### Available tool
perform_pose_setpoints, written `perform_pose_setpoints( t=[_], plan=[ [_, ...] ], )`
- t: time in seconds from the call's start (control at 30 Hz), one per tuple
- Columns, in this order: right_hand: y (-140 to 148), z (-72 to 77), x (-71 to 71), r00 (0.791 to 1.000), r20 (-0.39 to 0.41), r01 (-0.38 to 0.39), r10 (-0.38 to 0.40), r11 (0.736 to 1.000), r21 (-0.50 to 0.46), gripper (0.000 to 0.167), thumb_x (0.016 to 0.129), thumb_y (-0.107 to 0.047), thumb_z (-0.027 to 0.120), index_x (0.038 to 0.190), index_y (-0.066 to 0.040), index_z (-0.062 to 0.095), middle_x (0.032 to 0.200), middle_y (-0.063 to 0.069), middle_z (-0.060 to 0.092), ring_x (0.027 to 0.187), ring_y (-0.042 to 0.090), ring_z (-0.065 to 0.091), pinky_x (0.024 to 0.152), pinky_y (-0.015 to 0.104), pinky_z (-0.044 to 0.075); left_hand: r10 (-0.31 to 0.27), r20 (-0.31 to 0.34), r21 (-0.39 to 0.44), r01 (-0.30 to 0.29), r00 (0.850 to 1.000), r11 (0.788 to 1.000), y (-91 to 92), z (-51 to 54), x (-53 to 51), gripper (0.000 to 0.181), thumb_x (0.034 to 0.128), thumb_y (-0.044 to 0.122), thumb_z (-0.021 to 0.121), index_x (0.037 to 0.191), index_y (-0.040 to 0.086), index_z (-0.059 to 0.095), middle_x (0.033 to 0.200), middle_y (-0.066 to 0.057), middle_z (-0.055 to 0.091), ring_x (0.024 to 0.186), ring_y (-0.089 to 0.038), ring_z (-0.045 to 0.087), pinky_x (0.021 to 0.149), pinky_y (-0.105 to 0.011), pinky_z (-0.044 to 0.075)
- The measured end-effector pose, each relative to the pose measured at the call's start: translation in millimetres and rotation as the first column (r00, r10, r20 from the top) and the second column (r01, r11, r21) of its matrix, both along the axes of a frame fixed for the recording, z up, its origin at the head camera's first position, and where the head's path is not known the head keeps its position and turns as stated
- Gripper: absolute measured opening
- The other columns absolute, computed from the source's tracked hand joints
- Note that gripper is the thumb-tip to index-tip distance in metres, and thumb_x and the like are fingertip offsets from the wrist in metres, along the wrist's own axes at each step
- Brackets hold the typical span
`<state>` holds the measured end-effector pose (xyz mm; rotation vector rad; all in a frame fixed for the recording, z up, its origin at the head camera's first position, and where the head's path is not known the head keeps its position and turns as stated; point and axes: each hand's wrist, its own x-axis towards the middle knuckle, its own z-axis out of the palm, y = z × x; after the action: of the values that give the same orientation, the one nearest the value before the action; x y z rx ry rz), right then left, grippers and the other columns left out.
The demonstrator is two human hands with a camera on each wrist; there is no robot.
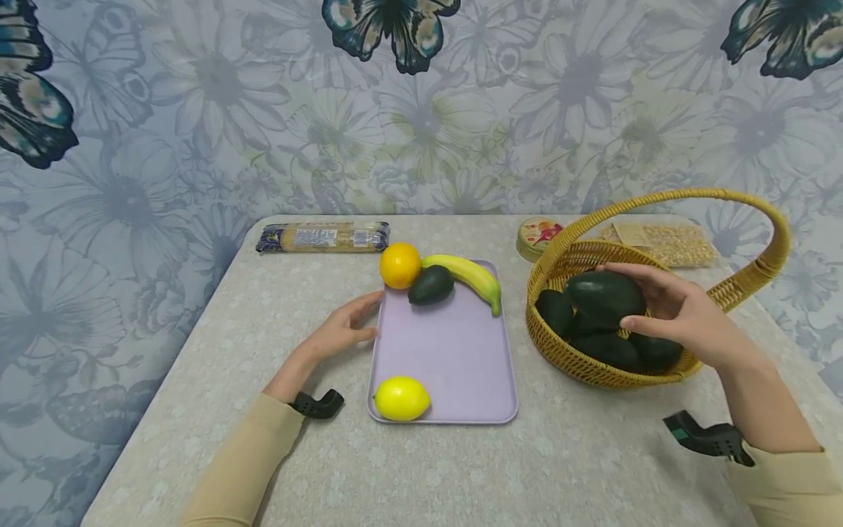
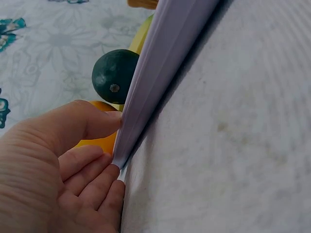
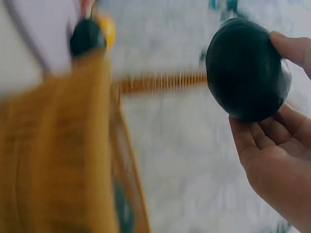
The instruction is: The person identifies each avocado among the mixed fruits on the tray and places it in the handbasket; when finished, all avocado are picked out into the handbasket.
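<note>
My right hand (image 1: 691, 315) grips a large dark green avocado (image 1: 604, 296) between thumb and fingers, over the wicker basket (image 1: 560, 355). Several more avocados (image 1: 606, 351) lie in the basket, partly hidden by the held one. In the right wrist view the held avocado (image 3: 247, 70) hangs apart from the blurred basket wall. My left hand (image 1: 336, 329) touches the left edge of a lavender tray (image 1: 448, 351) with thumb and fingertips. On the tray are a banana (image 1: 470, 278), a smaller avocado (image 1: 432, 286), an orange (image 1: 399, 266) at the far left corner and a lemon (image 1: 402, 399) near the front.
The basket's tall handle (image 1: 691, 195) arches over its right side. Behind the basket lie a round tin (image 1: 538, 236) and a clear bag of pale grains (image 1: 672, 245). A pasta packet (image 1: 323, 237) lies at the table's back left. A patterned wall stands behind.
</note>
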<state>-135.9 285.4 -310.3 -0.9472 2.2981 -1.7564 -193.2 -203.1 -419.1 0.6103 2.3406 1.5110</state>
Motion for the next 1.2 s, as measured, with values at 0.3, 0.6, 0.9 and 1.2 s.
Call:
perform_pose_setpoints(
  t=[0.3,0.6,0.9,1.2],
  plan=[
    [60,-17.4,-4.4,0.937,-0.07,0.336,-0.342,0.826,0.453,0.061,0.085,-0.011,0.071,0.14,-0.013,0.045,0.133,0.005,0.048,0.112,0.007,0.049,0.078,0.009,0.04,-0.004,-0.028,0.024,0.004,1.0,1.0,-9.0,-28.0,-13.6,0.069,0.0872,0.002,0.065,0.146,0.002,0.03,0.152,-0.013,0.027,0.138,-0.031,0.023,0.114,-0.044,0.018],
    [70,-21.4,-16.3,0.917,-0.152,0.383,-0.369,0.703,0.6,0.067,0.082,-0.024,0.074,0.139,-0.006,0.043,0.141,0.026,0.036,0.117,0.05,0.039,0.082,0.065,0.038,0.006,-0.009,0.028,-0.006,1.0,1.0,-8.2,-24.6,-11.6,0.069,0.0872,0.005,0.065,0.147,0.004,0.031,0.152,-0.011,0.027,0.139,-0.03,0.022,0.114,-0.045,0.017],
    [64,-27.5,-30.8,0.918,-0.138,0.369,-0.371,0.676,0.638,0.069,0.083,-0.033,0.072,0.14,-0.005,0.042,0.138,0.029,0.038,0.115,0.049,0.042,0.081,0.064,0.041,0.0,0.002,0.028,0.0,1.0,1.0,-4.3,-14.7,-8.0,0.068,0.0874,-0.001,0.063,0.146,-0.003,0.028,0.151,-0.018,0.025,0.138,-0.034,0.021,0.113,-0.047,0.016],
    [67,-36.1,-44.0,0.924,-0.124,0.349,-0.363,0.662,0.663,0.073,0.084,-0.034,0.071,0.141,-0.001,0.039,0.136,0.033,0.038,0.112,0.051,0.042,0.078,0.063,0.043,-0.002,0.005,0.0,0.002,1.0,1.0,1.1,5.7,1.4,0.066,0.0872,-0.003,0.062,0.144,-0.007,0.027,0.15,-0.023,0.024,0.137,-0.038,0.022,0.113,-0.049,0.018]
  ],
)
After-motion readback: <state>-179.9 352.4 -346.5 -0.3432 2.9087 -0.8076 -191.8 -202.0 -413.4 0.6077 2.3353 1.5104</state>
